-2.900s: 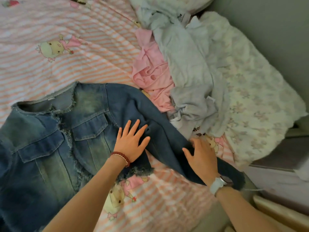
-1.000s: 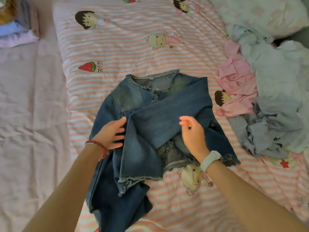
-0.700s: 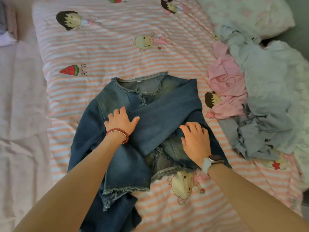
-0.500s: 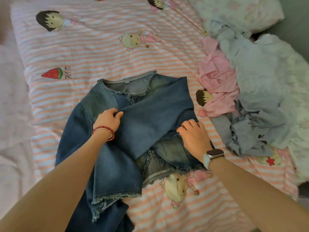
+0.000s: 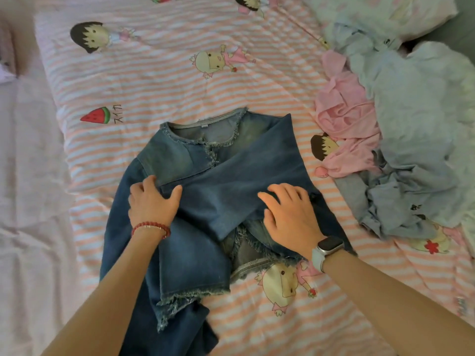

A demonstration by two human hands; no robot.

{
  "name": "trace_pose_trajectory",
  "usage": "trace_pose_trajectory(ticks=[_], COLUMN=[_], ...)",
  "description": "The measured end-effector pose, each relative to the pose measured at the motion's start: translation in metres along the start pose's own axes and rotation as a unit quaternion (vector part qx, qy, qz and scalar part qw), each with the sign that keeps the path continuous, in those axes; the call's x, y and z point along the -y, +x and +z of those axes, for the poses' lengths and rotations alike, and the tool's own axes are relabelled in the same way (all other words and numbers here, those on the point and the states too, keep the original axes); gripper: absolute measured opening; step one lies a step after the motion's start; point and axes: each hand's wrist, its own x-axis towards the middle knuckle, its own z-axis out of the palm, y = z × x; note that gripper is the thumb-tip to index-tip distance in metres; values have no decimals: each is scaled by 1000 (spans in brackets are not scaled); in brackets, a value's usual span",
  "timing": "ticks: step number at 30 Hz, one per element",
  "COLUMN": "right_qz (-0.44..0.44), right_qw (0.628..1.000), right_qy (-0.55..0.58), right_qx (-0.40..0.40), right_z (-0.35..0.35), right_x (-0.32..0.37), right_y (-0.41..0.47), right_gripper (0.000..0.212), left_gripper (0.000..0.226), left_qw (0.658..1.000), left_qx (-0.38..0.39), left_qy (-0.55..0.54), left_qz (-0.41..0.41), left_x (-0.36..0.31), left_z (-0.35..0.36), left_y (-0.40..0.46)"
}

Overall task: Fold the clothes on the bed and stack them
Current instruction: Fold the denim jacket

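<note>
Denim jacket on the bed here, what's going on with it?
A person is midway through folding the denim jacket on the striped bedspread. One sleeve lies folded across the front. The left hand grips the fabric at the jacket's left side, fingers curled into it; the right hand rests on the crossed sleeve with fingers spread. The other sleeve trails toward the camera, not yet folded. A pink garment and grey clothes lie unfolded to the right.
</note>
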Motion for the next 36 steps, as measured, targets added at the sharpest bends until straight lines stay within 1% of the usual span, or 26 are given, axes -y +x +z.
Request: trace_pose_trajectory(ticks=[1, 2, 3, 4, 6, 7, 8, 10, 12, 13, 15, 16, 17, 18, 20, 22, 24, 26, 27, 28, 29, 31, 32, 34, 35, 36], right_qz=[-17, -25, -23, -14, 12, 24, 35, 51, 62, 65, 54, 42, 28, 15, -3, 2, 30, 45, 40, 31, 18, -9, -15, -4, 9, 22], right_qw=[1000, 998, 995, 991, 986, 985, 983, 979, 976, 977, 985, 988, 991, 992, 989, 980, 971, 974, 978, 981, 982, 977, 973, 969, 968, 969], right_qy=[11, 21, 23, 24, 34, 41, 46, 55, 67, 72, 81, 85, 84, 75, 37, 11, 12, 15, 9, -2, -12, -23, -22, 2, 19, 37], right_qx=[22, 57, 97, 133, 160, 166, 173, 191, 200, 191, 143, 119, 104, 104, 141, 198, 235, 223, 204, 190, 188, 213, 228, 248, 249, 243], right_z=[5, 11, 18, 26, 41, 45, 47, 49, 47, 45, 40, 38, 37, 37, 42, 49, 52, 54, 54, 54, 55, 58, 59, 57, 55, 52], right_x=[9, 19, 27, 35, 45, 48, 50, 50, 51, 53, 60, 65, 70, 75, 82, 85, 89, 97, 101, 104, 105, 102, 100, 98, 101, 106], right_y=[2, 3, 3, 3, 3, 4, 6, 11, 15, 17, 17, 16, 17, 17, 19, 25, 32, 36, 36, 35, 32, 27, 26, 28, 30, 33], right_gripper=[35, 40, 45, 49, 52, 52, 52, 51, 51, 51, 50, 51, 52, 53, 51, 50, 50, 52, 53, 53, 53, 53, 52, 52, 52, 51], left_gripper=[68, 71, 73, 73, 62, 52, 40, 20, 17, 17, 15, 16, 16, 15, 19, 30, 41, 37, 30, 24, 20, 21, 22, 24, 24, 24], left_qw=[999, 999, 998, 997, 989, 987, 990, 997, 995, 991, 979, 978, 980, 984, 991, 990, 976, 953, 946, 945, 948, 959, 972, 995, 998, 998], left_qx=[-29, -40, -37, -25, 12, 30, 39, 39, 46, 55, 78, 84, 87, 91, 103, 133, 212, 298, 315, 310, 286, 204, 158, 85, 58, 39], left_qy=[0, 0, 15, 56, 142, 150, 132, 56, -33, -88, -176, -188, -176, -148, -81, -52, -27, -23, -43, -78, -120, -174, -152, -27, 23, 50], left_qz=[-15, -29, -40, -44, -45, -43, -28, 34, 79, 82, 59, 47, 40, 33, 16, -16, -41, -57, -61, -66, -74, -92, -86, -47, -30, -24], left_x=[5, 10, 15, 20, 26, 29, 30, 33, 35, 35, 39, 44, 51, 59, 76, 90, 96, 103, 107, 113, 119, 129, 132, 133, 132, 129], left_z=[-3, -4, -3, -2, -1, -4, -8, -14, -24, -30, -45, -53, -61, -69, -80, -88, -93, -94, -95, -94, -95, -95, -95, -94, -93, -93], left_y=[-16, -30, -40, -47, -43, -36, -30, -20, -19, -20, -16, -12, -6, 2, 15, 23, 23, 17, 13, 10, 8, 8, 9, 12, 12, 13])
